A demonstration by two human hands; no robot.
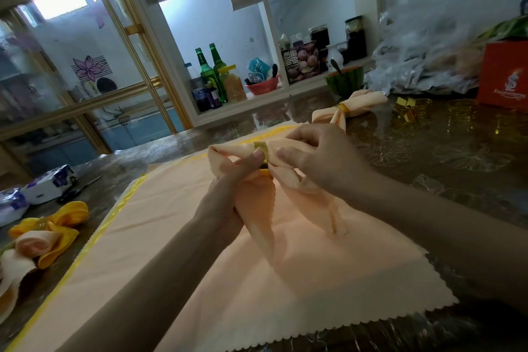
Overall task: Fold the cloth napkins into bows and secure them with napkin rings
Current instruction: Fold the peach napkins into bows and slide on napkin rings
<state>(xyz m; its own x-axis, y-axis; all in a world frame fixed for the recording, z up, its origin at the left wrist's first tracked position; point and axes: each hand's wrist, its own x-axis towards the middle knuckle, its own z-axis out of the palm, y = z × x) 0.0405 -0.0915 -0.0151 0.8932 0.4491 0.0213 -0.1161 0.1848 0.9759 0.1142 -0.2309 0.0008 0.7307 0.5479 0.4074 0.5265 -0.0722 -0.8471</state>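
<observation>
A peach napkin folded into a bow (225, 156) is held above a stack of flat peach napkins (200, 237). A gold napkin ring (261, 148) sits around the bow's middle. My left hand (228, 191) grips the gathered tails under the ring, with its thumb against the ring. My right hand (314, 160) pinches the bow's right loop beside the ring. A finished peach bow with a gold ring (347, 110) lies farther back on the table. Loose gold rings (411, 110) lie at the right.
Yellow and peach finished bows (43, 233) lie at the left edge. Tissue packs (48, 184) and scissors (78, 190) sit behind them. A watermelon bowl (344, 81), plastic bags (428, 51) and an orange box (504, 74) stand at the back right. Bottles fill the shelf behind.
</observation>
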